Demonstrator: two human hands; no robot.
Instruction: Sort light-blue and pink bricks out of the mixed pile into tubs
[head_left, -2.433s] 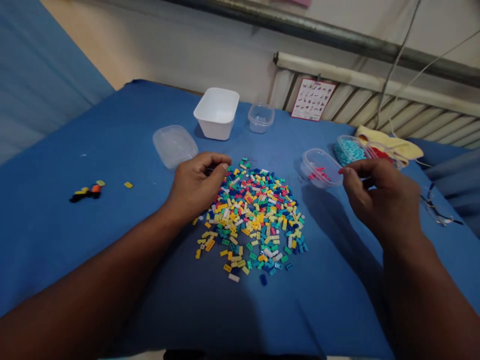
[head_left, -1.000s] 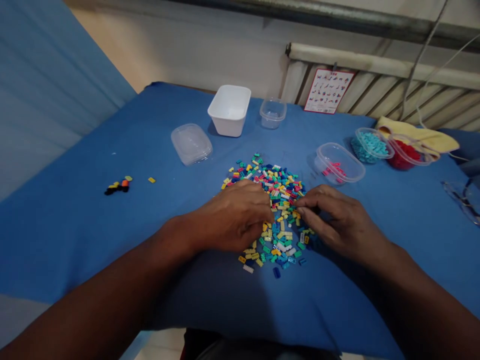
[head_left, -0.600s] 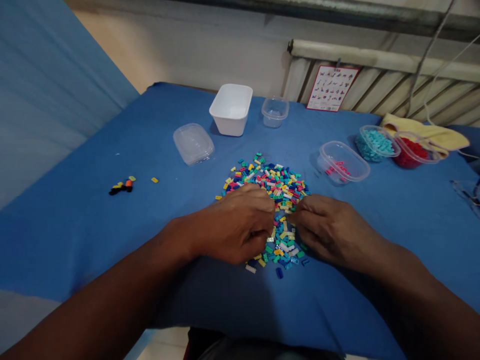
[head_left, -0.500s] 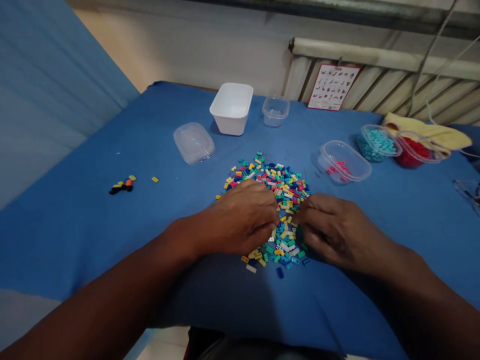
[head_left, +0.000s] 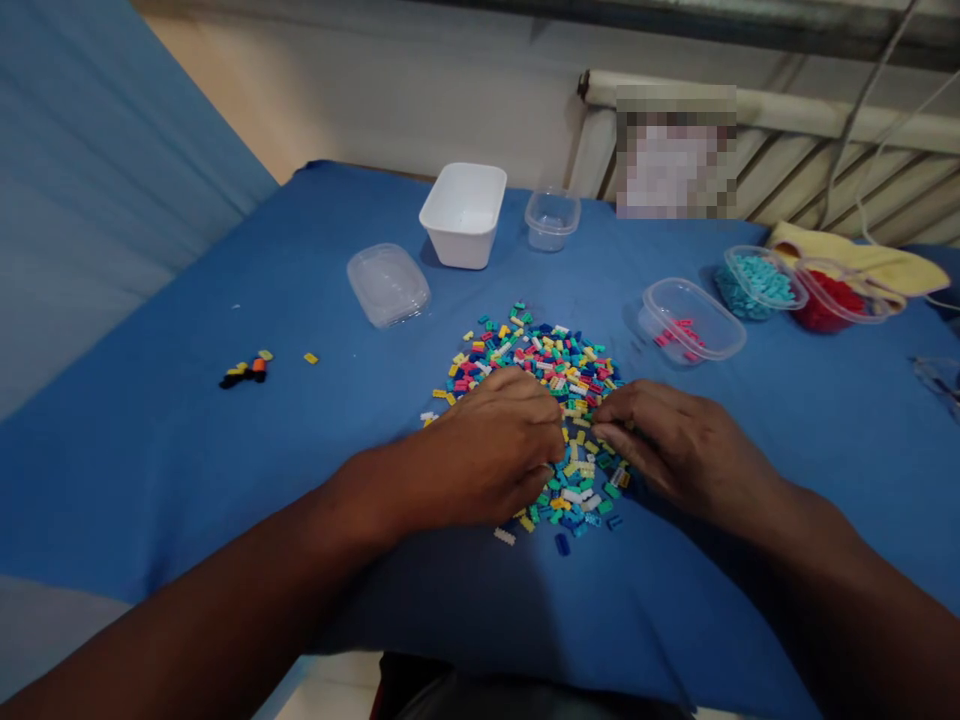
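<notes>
A heap of small colourful plastic building bricks (head_left: pixel 566 350) spreads over the blue cloth in front of me. My left hand (head_left: pixel 502 445) rests over the heap's left side, its fingers curled in and closed; their tips and anything between them are hidden. On the right side of the heap, my right hand (head_left: pixel 671 440) is closed, thumb and forefinger brought together at the bricks. What they pinch, if anything, is too small to make out. Loose bricks lie between the hands and below them, with a dark blue brick (head_left: pixel 562 545) nearest to me.
Behind the heap stand a white tub (head_left: pixel 463 245), a small clear container (head_left: pixel 553 222) and a clear lid-like tray (head_left: pixel 388 285). To the right are a clear box (head_left: pixel 694 295) with red bricks, tubs of turquoise pieces (head_left: pixel 757 280) and red pieces (head_left: pixel 829 300), and a yellow cloth (head_left: pixel 862 265). Black and coloured pieces (head_left: pixel 246 372) lie left.
My left hand has shifted slightly right and down, uncovering bricks at the heap's left edge. The right hand has risen a little, and its fingers are straighter; more bricks show below it.
</notes>
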